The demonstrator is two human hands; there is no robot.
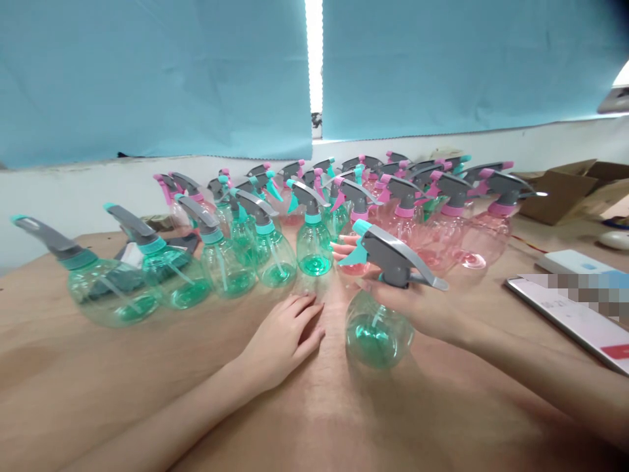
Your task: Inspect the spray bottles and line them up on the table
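Observation:
My right hand [413,301] grips a green spray bottle [378,337] round its neck, under the grey and teal trigger head. That bottle is upright over the wooden table [304,419]; whether its base touches the wood I cannot tell. Flat on the tabletop to its left lies my left hand [285,334], fingers stretched out and holding nothing. Just beyond my left fingertips stand another green spray bottle [314,246] and a similar green one [275,259]. Behind my right hand is a pink spray bottle [439,239], partly covered by the held bottle's head.
Several more green bottles [113,295] line the left, with pink ones [484,239] on the right and mixed rows behind. A phone [565,318] lies at the right, near a white box [572,262]. An open cardboard box [555,193] stands by the wall under blue curtains [157,72].

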